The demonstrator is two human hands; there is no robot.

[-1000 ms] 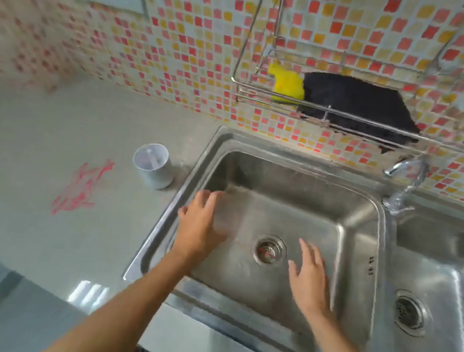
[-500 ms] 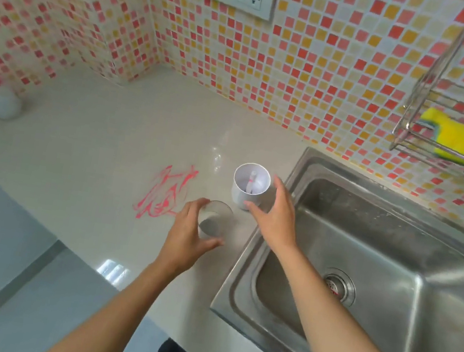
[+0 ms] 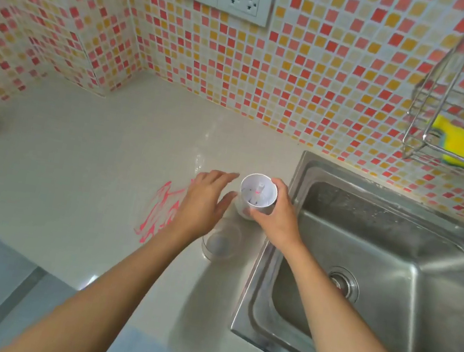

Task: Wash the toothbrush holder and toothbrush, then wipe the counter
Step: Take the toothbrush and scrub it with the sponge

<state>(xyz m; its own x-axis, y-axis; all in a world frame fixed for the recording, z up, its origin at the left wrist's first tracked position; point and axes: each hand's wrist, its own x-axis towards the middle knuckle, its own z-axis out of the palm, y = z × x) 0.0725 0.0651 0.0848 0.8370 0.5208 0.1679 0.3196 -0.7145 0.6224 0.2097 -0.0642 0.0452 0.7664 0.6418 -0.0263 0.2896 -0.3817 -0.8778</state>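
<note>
The right hand (image 3: 275, 213) curls round the white toothbrush holder (image 3: 258, 194), which stands upright on the desk (image 3: 85, 182) just left of the sink (image 3: 379, 262), its open mouth facing up. A toothbrush (image 3: 257, 194) stands inside, long axis about vertical. The left hand (image 3: 205, 202) hovers open, fingers straight, just left of the holder, above a clear glass (image 3: 221, 243) and beside red scribbles (image 3: 159, 209).

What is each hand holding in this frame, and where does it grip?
The right hand grips the white cylindrical plastic toothbrush holder round its side wall. The left hand is open and holds nothing.
</note>
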